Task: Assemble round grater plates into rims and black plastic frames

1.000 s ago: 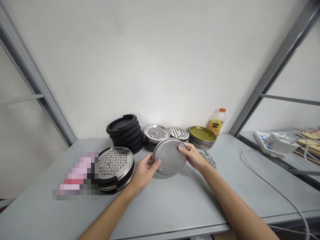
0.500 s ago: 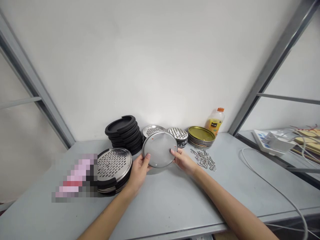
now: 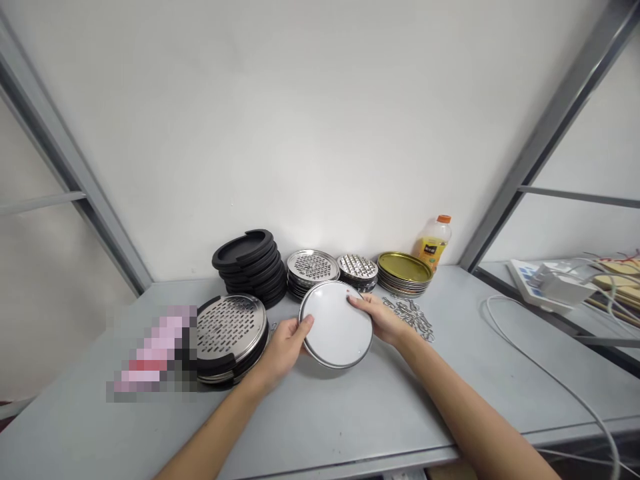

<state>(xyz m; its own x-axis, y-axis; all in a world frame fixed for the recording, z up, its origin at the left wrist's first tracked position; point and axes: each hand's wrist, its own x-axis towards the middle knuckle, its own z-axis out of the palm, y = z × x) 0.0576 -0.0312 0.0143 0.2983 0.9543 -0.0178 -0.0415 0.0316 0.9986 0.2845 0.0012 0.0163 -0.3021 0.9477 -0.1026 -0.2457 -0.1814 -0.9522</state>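
Note:
A round silvery-white metal disc (image 3: 337, 325) with a raised rim is held above the table, its flat face towards me. My left hand (image 3: 289, 343) grips its left edge, thumb on the face and fingers hidden beneath. On the upper right edge, my right hand (image 3: 377, 315) has its thumb over the face. Just left of my left hand lies a stack of slotted metal grater discs (image 3: 231, 327) with black rings. Behind the held disc are a stack of grater discs (image 3: 313, 265) and a smaller grater stack (image 3: 357, 267). Small metal clips (image 3: 413, 317) lie beyond my right hand.
Black rings (image 3: 247, 257) are stacked by the wall. Gold-topped discs (image 3: 404, 267) and an orange-capped bottle (image 3: 433, 243) stand at the back right. A power strip (image 3: 540, 287) and white cable (image 3: 537, 373) are on the right. A pixelated pink patch covers the left.
Both hands have brought the disc nearer and slightly right, tilting it so its face looks brighter. More of the grater stack behind it shows.

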